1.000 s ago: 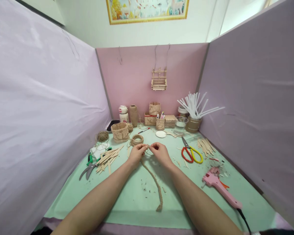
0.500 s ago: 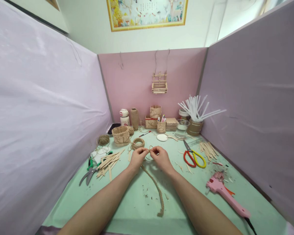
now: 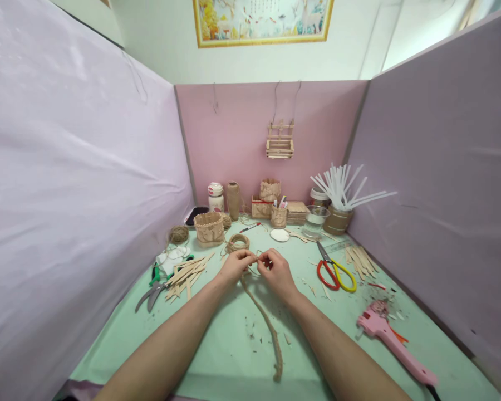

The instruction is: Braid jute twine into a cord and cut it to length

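Both hands meet over the middle of the table. My left hand (image 3: 236, 265) is closed in a pinch on thin jute twine, its fingertips close to those of the other hand. My right hand (image 3: 277, 274) also pinches the twine, a small loop of which shows above and between the fingers. From under the hands a thicker twine-covered cord (image 3: 268, 322) runs in a curve toward the table's front edge and ends in a blunt tip. Just behind my left hand lies a coil of twine (image 3: 237, 243). The exact crossing of the strands is hidden by the fingers.
Left are pruning shears (image 3: 152, 295), wooden sticks (image 3: 188, 274), a twine ball (image 3: 178, 234) and a carved-looking basket (image 3: 209, 228). Scissors (image 3: 336, 274) and a pink glue gun (image 3: 396, 345) lie right. A water bowl (image 3: 315, 221) and glue sticks (image 3: 338, 186) stand behind.
The head view has turned slightly left, so the background sits further right. Both hands keep their pinch on the twine, with only slight finger movement.
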The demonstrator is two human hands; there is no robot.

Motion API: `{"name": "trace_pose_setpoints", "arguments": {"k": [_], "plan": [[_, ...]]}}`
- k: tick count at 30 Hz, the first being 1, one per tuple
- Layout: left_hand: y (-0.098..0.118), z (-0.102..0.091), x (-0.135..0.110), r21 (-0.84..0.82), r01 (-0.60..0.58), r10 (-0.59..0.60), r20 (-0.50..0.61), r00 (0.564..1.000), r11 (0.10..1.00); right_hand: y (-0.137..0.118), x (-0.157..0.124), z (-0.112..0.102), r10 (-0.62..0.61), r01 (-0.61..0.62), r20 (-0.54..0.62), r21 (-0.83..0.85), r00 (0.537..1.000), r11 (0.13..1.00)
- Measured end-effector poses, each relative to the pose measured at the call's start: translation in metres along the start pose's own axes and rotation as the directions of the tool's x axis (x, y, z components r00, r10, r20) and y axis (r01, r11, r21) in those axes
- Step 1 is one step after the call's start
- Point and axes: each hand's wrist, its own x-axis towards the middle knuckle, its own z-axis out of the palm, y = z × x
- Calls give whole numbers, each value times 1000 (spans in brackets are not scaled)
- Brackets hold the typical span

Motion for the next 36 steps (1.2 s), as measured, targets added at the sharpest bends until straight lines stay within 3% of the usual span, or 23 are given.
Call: {"name": "trace_pose_setpoints", "arguments": {"k": [3,5,7,9,11,14,18,25,29,32,36], "plan": [[4,-1,-2,-50,29,-27,44,999,998,-2,-1,-1,-14,14,-1,1,1000,1000],[6,1,-3,-205,170,-149,111,983,964,-4,-1,-2,-63,63,6,-5,998,998],[7,3,-4,-334,359,-307,198,931,872,-6,-1,-4,-127,127,15,-32,992,991],[7,5,-4,-379,465,-397,246,884,800,-7,-1,-6,-167,169,27,-57,986,984],[6,6,-5,-383,403,-350,202,915,832,-7,0,-7,-150,151,23,-57,988,987],[1,6,-4,-273,140,-130,53,990,952,-6,1,-5,-41,41,13,-2,999,999],[-7,2,0,-22,-47,47,-5,999,999,-4,4,-3,113,-115,33,103,993,988],[3,4,-6,124,-64,55,70,996,990,-4,8,-8,249,-258,69,203,966,945],[10,10,-12,259,-95,73,96,993,961,1,8,-6,277,-265,-49,174,960,948],[12,17,-16,307,-125,93,115,989,944,7,9,-5,343,-305,-160,222,926,926],[12,21,-17,325,-134,106,104,989,936,9,11,-8,395,-336,-141,319,908,886]]}}
